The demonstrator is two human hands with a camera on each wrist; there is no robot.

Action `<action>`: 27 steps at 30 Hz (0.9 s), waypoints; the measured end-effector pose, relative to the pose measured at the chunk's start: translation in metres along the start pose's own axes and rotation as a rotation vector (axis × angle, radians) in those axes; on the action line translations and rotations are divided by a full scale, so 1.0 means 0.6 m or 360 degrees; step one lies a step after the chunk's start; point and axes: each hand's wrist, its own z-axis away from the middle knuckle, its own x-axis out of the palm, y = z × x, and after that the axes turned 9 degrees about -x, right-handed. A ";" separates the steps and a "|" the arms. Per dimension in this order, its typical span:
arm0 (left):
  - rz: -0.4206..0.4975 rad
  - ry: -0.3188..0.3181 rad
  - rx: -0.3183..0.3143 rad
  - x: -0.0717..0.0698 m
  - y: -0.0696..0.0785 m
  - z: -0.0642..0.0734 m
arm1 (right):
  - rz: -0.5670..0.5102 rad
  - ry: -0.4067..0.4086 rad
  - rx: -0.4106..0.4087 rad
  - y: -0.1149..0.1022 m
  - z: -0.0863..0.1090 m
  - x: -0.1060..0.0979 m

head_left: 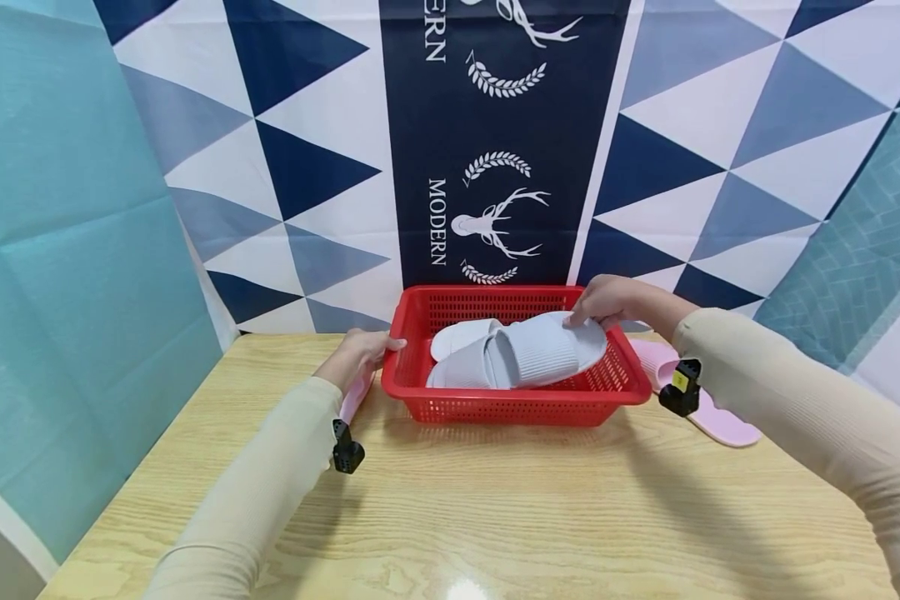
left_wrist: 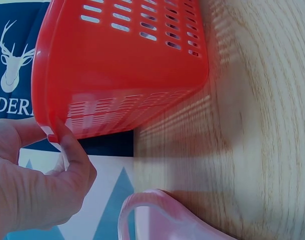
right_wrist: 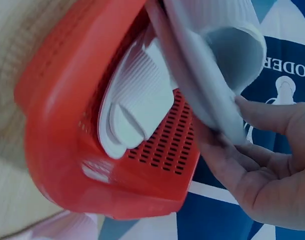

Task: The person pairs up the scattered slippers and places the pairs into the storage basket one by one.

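Observation:
A red perforated plastic basket [head_left: 506, 410] is at the back of the table. My left hand [head_left: 356, 353] grips its left end, thumb and fingers pinching the rim, as the left wrist view also shows. My right hand [head_left: 607, 298] pinches a pale grey slipper [head_left: 546, 350] by one end. That slipper is tilted over the basket's right half, with its ribbed strap facing up. Under and left of it lie more pale slippers [head_left: 459, 340], partly overlapped by it. In the right wrist view, the slippers inside [right_wrist: 135, 95] rest against the basket wall.
A pink slipper [head_left: 723, 419] lies right of the basket, partly behind my right wrist. Another pink slipper [left_wrist: 175, 225] is at the left, mostly covered by my left hand in the head view. Patterned cloth [head_left: 330, 167] hangs directly behind the table.

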 end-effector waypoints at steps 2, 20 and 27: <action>-0.0004 -0.0001 -0.0004 0.000 0.000 -0.001 | 0.0082 -0.0047 0.0001 -0.002 -0.004 -0.003; -0.0033 -0.0026 -0.0013 -0.002 0.006 -0.002 | 0.0309 -0.0140 0.0028 0.007 -0.030 -0.008; -0.0026 -0.0017 -0.0007 -0.002 0.001 -0.005 | 0.0340 -0.0213 0.0010 0.014 -0.039 0.001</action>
